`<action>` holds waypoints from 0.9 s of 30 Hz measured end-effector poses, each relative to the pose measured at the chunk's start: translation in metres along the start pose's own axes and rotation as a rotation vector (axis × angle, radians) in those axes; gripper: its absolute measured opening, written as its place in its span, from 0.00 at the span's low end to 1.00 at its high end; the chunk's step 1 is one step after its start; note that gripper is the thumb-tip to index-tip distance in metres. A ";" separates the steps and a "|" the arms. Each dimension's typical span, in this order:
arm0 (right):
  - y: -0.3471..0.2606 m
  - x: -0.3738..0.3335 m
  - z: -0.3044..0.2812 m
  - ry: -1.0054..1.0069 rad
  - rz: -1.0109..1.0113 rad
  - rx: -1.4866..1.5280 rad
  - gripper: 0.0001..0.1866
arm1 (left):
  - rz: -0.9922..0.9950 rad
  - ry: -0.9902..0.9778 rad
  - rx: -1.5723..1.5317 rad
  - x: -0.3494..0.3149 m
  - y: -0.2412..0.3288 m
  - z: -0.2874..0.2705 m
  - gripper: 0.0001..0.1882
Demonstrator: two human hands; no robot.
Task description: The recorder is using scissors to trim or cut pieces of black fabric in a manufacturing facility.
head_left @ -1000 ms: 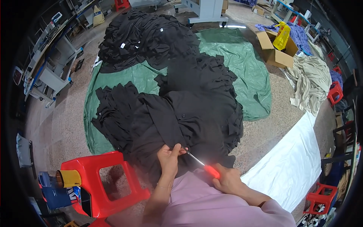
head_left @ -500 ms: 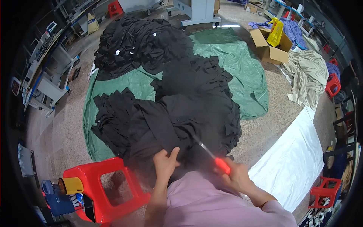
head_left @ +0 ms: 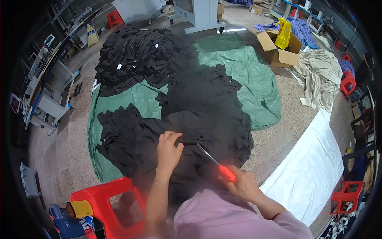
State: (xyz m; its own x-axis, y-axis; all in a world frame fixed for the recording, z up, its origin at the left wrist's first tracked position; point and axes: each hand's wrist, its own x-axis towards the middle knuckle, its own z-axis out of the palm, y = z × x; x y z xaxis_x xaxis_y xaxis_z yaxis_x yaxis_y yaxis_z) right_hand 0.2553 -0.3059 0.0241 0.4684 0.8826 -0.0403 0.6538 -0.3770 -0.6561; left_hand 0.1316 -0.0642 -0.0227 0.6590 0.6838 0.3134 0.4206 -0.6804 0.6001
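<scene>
In my right hand (head_left: pixel 243 184) is a red-handled tool (head_left: pixel 227 173) with a long, thin metal end, its exact kind unclear. The metal tip points up and left, just above a black garment (head_left: pixel 187 123) with dark buttons. My left hand (head_left: pixel 169 149) rests on that garment, left of the tip. Its fingers bend toward the button edge, with thumb and forefinger apart. The garment lies on top of a heap of dark clothes (head_left: pixel 205 91), spread in front of me.
Green sheeting (head_left: pixel 254 83) lies under the heap, and a second black clothes pile (head_left: pixel 135 55) stands beyond. To the left is a red stool (head_left: pixel 99 191) with a cup on it. White sheeting (head_left: pixel 306 167), a cardboard box (head_left: pixel 284 57) and pale cloth (head_left: pixel 320 73) are on the right.
My left hand has moved forward over the garment, up to its button edge. The red-handled tool has shifted slightly left, still in my right hand. The view has tilted slightly.
</scene>
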 end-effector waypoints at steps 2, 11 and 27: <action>-0.001 0.004 0.002 -0.030 0.002 -0.022 0.17 | -0.042 0.137 -0.041 -0.004 -0.001 0.006 0.12; -0.006 0.015 0.004 0.027 -0.087 0.043 0.16 | -0.099 0.152 -0.216 -0.005 -0.005 0.007 0.10; -0.010 0.018 0.007 0.001 -0.103 0.014 0.16 | -0.023 0.377 -0.262 -0.007 -0.001 0.024 0.08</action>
State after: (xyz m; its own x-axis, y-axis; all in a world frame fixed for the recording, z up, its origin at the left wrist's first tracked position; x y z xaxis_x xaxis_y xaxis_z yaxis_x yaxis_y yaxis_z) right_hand 0.2534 -0.2839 0.0243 0.3996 0.9162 0.0291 0.6903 -0.2799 -0.6672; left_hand 0.1417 -0.0744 -0.0435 0.3581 0.7791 0.5146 0.2290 -0.6076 0.7605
